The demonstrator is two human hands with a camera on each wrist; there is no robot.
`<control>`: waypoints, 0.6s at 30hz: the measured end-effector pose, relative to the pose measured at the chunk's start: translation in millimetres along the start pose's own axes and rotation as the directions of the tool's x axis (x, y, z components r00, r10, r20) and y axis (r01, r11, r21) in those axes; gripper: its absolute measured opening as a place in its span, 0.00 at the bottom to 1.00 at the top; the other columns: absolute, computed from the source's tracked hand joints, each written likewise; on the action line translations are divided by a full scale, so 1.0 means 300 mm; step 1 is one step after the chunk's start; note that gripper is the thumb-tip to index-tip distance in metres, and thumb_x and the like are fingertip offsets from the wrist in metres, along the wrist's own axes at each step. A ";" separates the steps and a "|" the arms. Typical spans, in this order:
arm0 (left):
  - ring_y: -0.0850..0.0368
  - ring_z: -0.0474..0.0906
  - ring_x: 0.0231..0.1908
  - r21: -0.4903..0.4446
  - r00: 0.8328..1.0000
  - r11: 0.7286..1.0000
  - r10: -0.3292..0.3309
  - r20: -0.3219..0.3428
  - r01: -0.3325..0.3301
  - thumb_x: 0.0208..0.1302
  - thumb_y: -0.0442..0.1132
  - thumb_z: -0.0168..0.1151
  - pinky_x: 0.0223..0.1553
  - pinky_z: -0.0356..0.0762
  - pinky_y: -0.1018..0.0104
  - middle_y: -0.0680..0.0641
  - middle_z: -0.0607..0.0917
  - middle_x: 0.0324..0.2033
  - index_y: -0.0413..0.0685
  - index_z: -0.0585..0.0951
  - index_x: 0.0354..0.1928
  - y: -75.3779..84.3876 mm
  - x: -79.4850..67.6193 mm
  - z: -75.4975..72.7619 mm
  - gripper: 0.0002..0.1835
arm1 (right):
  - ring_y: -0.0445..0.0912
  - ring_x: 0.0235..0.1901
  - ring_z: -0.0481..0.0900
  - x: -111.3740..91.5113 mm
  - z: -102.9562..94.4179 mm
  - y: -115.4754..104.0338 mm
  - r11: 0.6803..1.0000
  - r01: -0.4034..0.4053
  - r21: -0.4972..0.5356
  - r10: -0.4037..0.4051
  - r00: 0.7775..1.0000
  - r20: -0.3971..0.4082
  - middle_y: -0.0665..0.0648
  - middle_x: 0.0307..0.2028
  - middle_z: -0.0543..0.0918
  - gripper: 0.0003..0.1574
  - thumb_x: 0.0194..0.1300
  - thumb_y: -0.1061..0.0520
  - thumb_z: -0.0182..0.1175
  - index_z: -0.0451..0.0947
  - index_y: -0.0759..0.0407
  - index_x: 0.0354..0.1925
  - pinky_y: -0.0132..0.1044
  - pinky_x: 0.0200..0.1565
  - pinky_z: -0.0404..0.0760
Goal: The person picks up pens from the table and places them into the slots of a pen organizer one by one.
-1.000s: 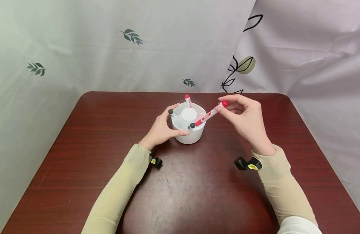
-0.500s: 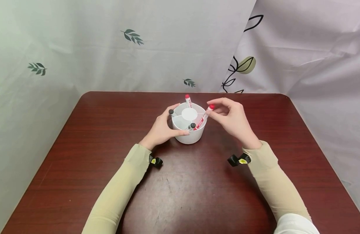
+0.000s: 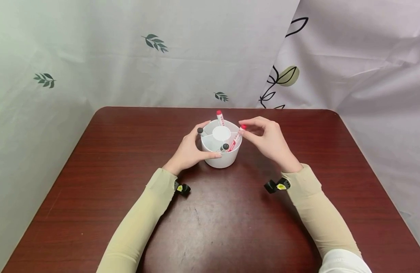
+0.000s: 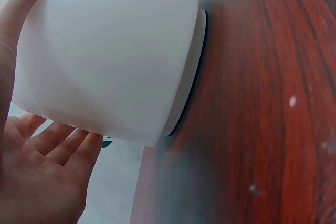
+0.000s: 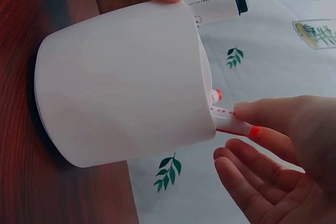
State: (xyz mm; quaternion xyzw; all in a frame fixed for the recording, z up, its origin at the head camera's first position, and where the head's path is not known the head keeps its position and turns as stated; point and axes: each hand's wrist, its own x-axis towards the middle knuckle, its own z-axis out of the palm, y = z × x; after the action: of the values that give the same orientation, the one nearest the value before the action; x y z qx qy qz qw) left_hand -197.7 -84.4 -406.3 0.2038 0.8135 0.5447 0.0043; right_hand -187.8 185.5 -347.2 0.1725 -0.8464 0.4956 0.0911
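Note:
A round white pen holder [image 3: 219, 161] with divided compartments stands on the table. My left hand [image 3: 187, 152] grips it from the left, thumb across the front wall and fingers round the far side. My right hand [image 3: 269, 141] pinches a red marker [image 5: 229, 121] near its upper end, between thumb and forefinger. That marker leans right, its lower part inside the holder's front right. The other right fingers are loosely curled in the right wrist view. Another red marker [image 3: 220, 118] stands at the holder's back. Two black-tipped markers lean inside, one at left [image 3: 201, 131], one in front [image 3: 225, 147].
The dark red wooden table [image 3: 210, 220] has rounded far corners. Behind it hangs a pale curtain [image 3: 182, 68] with leaf prints. A small black wrist camera [image 3: 182, 189] sits at my left cuff, another [image 3: 276, 185] at my right.
My right hand has moved left and slightly down, bringing the red marker from over the rim into the holder, more upright. The left hand and the holder have stayed in place.

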 end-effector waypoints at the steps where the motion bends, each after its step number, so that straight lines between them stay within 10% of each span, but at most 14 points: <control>1: 0.59 0.74 0.59 -0.001 1.000 1.000 0.001 0.001 -0.001 0.43 0.51 0.86 0.64 0.70 0.53 0.56 0.78 0.61 0.60 0.65 0.76 0.000 0.001 0.001 0.56 | 0.43 0.38 0.86 0.000 -0.001 0.001 1.000 -0.002 0.001 0.002 1.000 0.003 0.50 0.44 0.86 0.17 0.64 0.58 0.73 0.88 0.54 0.51 0.33 0.43 0.85; 11: 0.57 0.71 0.62 0.028 1.000 0.999 0.026 0.005 -0.026 0.41 0.51 0.87 0.65 0.68 0.52 0.55 0.73 0.67 0.62 0.60 0.78 0.001 -0.001 0.000 0.62 | 0.45 0.47 0.86 -0.016 -0.045 -0.002 0.997 -0.049 0.060 0.051 0.998 -0.033 0.51 0.54 0.85 0.27 0.64 0.48 0.73 0.83 0.47 0.61 0.40 0.51 0.83; 18: 0.60 0.56 0.73 0.167 0.996 0.982 0.089 -0.028 -0.083 0.37 0.59 0.87 0.71 0.61 0.51 0.64 0.58 0.75 0.74 0.53 0.80 0.011 -0.009 -0.099 0.68 | 0.46 0.53 0.84 -0.011 -0.159 -0.012 0.997 -0.076 0.021 0.079 0.984 -0.160 0.52 0.57 0.83 0.29 0.67 0.49 0.71 0.80 0.50 0.64 0.34 0.54 0.80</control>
State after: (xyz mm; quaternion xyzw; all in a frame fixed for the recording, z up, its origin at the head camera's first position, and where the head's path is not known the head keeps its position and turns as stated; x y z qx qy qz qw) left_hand -201.1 -110.7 -391.9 0.2287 0.8464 0.4783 -0.0504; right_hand -184.2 225.9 -321.8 0.0995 -0.8387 0.5171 0.1386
